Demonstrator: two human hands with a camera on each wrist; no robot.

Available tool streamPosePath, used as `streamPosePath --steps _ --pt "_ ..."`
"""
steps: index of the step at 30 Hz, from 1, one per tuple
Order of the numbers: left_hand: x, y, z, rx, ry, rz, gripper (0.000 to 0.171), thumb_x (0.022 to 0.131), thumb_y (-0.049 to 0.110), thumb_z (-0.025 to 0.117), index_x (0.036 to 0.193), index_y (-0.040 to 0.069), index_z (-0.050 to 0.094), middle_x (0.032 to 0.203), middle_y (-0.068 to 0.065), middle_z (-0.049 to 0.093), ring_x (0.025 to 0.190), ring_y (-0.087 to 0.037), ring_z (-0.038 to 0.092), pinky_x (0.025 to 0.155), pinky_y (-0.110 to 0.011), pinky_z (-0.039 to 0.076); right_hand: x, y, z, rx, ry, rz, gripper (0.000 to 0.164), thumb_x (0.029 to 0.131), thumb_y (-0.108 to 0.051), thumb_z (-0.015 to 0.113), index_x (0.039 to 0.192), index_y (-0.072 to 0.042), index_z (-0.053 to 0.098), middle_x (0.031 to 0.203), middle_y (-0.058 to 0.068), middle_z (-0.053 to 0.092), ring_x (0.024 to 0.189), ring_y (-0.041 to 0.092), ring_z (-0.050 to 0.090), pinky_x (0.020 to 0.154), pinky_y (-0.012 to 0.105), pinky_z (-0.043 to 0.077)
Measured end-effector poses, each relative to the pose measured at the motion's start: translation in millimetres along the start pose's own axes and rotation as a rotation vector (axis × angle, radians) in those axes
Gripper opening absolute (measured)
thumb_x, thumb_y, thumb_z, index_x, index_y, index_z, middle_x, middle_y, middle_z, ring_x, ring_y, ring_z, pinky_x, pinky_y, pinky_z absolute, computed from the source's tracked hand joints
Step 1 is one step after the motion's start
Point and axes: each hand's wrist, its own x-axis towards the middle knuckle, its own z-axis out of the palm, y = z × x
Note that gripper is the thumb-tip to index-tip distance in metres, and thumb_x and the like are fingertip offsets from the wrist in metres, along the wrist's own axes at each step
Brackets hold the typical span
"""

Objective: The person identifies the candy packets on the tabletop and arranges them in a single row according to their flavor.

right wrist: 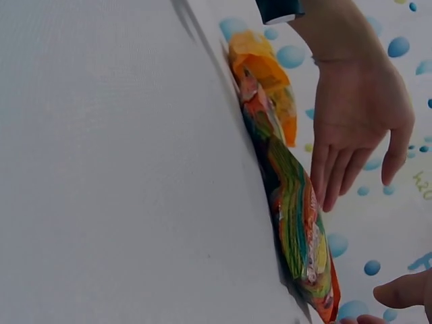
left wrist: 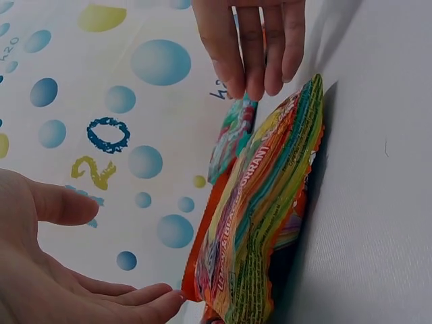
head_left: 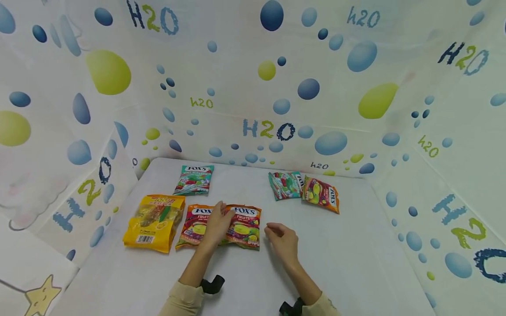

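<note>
My left hand lies over the place where two orange-and-purple Fox's Fruits candy bags meet, a left bag and a right bag. Its fingers are fairly straight, and in the left wrist view its fingertips come right at the orange edge of the right bag. To the right of that bag, my right hand hovers with loosely bent fingers and nothing held. The left wrist view has this right hand at the top, fingers pointing down beside the bag's far end.
A yellow candy bag lies left of the pair, with a green Fox's bag behind. Another green bag and an orange Fox's bag overlap at the back right. Patterned cloth walls enclose the white table.
</note>
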Motion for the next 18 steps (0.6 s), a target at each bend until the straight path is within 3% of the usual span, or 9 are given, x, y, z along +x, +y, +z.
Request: streamPosePath --steps 9,18 --pt "-1.9 8.3 10.1 0.040 -0.019 0.041 0.074 0.106 0.031 0.055 0.162 -0.005 0.023 0.164 -0.025 0.034 0.151 -0.043 0.034 0.123 -0.055 0.029 9 5 -11 0.015 0.045 -0.002 0.021 0.094 -0.020 0.078 0.110 -0.007 0.081 0.102 0.004 0.080 0.091 0.016 0.073 0.074 0.021 0.057" --pt "-1.9 13.9 20.4 0.015 -0.066 0.056 0.073 0.107 0.035 0.055 0.162 -0.002 0.025 0.164 -0.023 0.037 0.150 -0.041 0.037 0.122 -0.055 0.032 17 10 -24 0.044 0.072 0.014 0.020 0.095 -0.020 0.077 0.110 -0.007 0.080 0.103 0.005 0.080 0.094 0.018 0.074 0.075 0.020 0.057"
